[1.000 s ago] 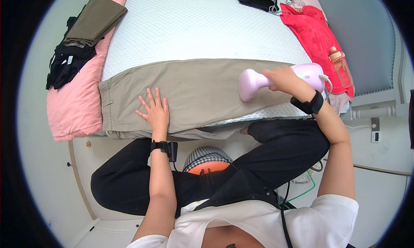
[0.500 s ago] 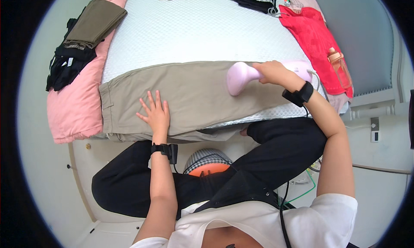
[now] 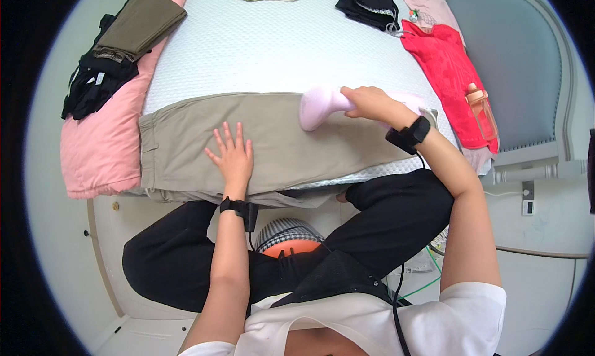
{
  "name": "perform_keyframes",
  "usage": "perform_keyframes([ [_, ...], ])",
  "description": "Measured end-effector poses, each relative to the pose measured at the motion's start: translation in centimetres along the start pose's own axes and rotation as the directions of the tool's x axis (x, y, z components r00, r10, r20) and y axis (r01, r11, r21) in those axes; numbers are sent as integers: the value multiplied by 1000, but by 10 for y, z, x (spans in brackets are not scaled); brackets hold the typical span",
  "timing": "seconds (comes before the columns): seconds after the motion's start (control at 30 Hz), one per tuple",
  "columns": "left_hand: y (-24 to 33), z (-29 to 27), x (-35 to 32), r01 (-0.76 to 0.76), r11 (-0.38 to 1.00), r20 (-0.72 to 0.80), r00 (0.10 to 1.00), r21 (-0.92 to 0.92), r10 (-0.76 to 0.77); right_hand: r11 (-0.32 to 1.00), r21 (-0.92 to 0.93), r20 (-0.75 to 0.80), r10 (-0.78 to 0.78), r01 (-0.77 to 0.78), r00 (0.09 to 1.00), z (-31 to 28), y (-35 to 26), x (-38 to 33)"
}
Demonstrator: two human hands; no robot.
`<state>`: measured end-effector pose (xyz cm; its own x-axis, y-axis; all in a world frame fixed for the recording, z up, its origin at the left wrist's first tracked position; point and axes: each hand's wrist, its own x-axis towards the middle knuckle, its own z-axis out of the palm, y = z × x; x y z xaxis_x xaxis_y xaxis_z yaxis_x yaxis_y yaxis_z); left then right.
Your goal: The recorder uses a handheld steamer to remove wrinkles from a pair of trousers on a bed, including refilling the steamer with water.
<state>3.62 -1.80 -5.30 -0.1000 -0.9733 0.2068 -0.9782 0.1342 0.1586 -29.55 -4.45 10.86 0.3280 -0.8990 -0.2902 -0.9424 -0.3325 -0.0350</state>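
The right hand (image 3: 370, 102) is clenched around the handle of a pale pink garment steamer (image 3: 322, 105), just right of the frame's centre, with the steamer's head pressed onto the khaki trousers (image 3: 273, 142). The left hand (image 3: 232, 158) grasps nothing: it lies flat with fingers spread on the same trousers, left of the steamer and a little lower in the frame. The trousers stretch across the near edge of a white bed (image 3: 260, 52), from centre left to centre right. A pink blanket (image 3: 99, 151) lies at the left, with an olive folded garment (image 3: 139, 24) and black clothes (image 3: 93, 86) on it in the upper left. At the right lies a red garment (image 3: 443, 65) with a peach bottle (image 3: 482, 111) beside it.
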Motion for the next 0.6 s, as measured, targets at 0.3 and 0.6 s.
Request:
perform_keyframes([
  [0.3, -4, 2, -1, 15, 998, 2, 1000, -58, -15, 999, -17, 70, 51, -50, 996, -8, -12, 12],
  [0.6, -4, 1, -2, 23, 998, -18, 1000, -62, -24, 989, -104, 108, 115, -104, 988, -8, 21, -11],
])
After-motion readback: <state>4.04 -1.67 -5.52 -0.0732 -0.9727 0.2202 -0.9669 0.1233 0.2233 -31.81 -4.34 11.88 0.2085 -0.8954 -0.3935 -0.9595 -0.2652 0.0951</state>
